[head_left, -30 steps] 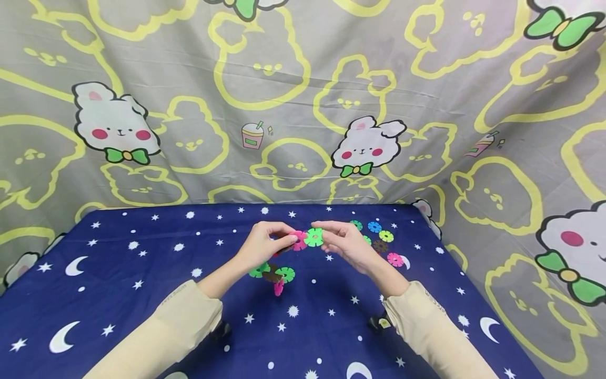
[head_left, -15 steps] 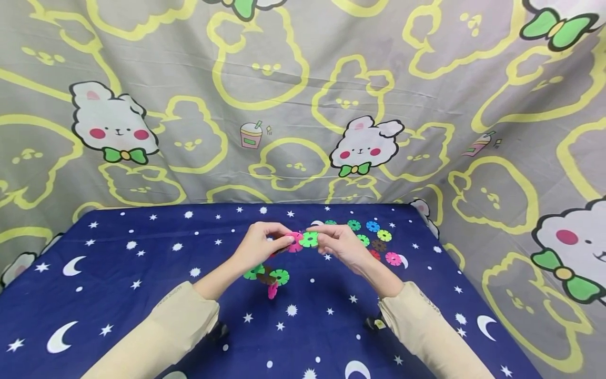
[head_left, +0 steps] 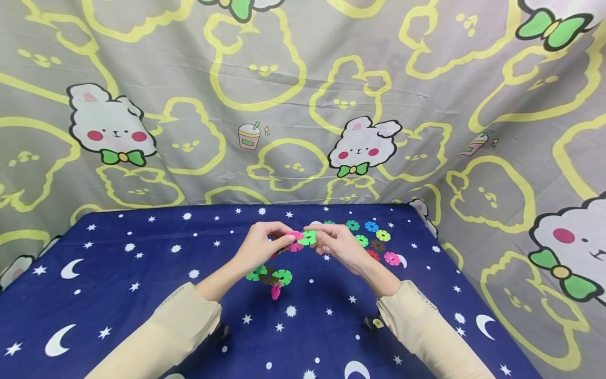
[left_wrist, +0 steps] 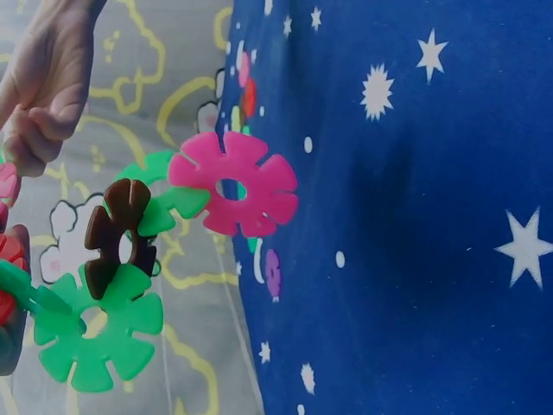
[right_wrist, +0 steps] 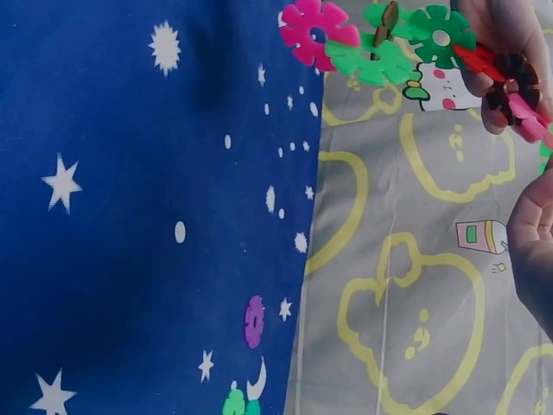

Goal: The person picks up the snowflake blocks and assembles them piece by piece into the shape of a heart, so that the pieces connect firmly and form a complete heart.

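- Left hand [head_left: 262, 245], centre of the head view: thumb and forefinger closed on a pink flower disc [head_left: 296, 246].
- Right hand [head_left: 342, 245], just right of centre: curled fingers pinch a bright green disc [head_left: 309, 238], its left edge meeting the pink one (whether the two are locked together, I cannot tell).
- Joined to what the left hand holds, a string of discs shows below it: green, brown, green, and a pink end piece [head_left: 276, 291] lowest.
- Right of centre in the head view, loose discs lie on the tabletop [head_left: 303, 295], among them a blue disc [head_left: 371, 226], a yellow disc [head_left: 383, 235] and a rose disc [head_left: 392, 258].
- Lower middle of the right wrist view: a purple disc [right_wrist: 249, 322].
- Across the top of the head view: a grey curtain [head_left: 189, 58] with yellow outlines and white rabbits.
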The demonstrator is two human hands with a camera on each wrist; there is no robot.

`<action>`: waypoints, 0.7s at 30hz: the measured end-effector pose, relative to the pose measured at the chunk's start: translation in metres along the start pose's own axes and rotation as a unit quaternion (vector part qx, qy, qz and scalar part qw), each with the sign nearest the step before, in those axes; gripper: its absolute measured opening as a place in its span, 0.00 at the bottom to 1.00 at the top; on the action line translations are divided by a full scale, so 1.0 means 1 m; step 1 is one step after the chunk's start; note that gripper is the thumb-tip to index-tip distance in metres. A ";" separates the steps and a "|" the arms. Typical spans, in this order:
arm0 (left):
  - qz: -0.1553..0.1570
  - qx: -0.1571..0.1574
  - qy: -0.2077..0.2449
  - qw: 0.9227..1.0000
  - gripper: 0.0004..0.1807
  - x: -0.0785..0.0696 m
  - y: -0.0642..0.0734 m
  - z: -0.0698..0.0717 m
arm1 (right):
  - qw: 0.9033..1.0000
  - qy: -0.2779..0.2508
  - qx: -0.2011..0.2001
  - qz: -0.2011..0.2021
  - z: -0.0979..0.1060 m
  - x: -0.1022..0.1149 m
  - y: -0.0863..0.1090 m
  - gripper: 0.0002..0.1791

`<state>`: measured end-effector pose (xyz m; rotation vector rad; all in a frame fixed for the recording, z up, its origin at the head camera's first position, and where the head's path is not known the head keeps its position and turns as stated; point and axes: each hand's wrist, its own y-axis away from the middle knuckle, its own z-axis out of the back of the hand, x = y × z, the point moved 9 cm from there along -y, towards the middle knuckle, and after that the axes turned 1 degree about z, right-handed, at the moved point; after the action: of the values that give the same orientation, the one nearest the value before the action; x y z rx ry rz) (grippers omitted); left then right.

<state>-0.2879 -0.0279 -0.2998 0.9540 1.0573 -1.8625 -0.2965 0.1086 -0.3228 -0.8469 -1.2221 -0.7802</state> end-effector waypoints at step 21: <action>-0.009 -0.015 0.014 1.000 0.08 0.009 0.002 0.000 | 0.998 -0.027 -0.047 -0.018 0.002 -0.001 0.002 0.23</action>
<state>-0.2900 -0.0308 -0.3083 0.9587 1.1109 -1.8483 -0.2961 0.1117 -0.3240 -0.9290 -1.2589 -0.8541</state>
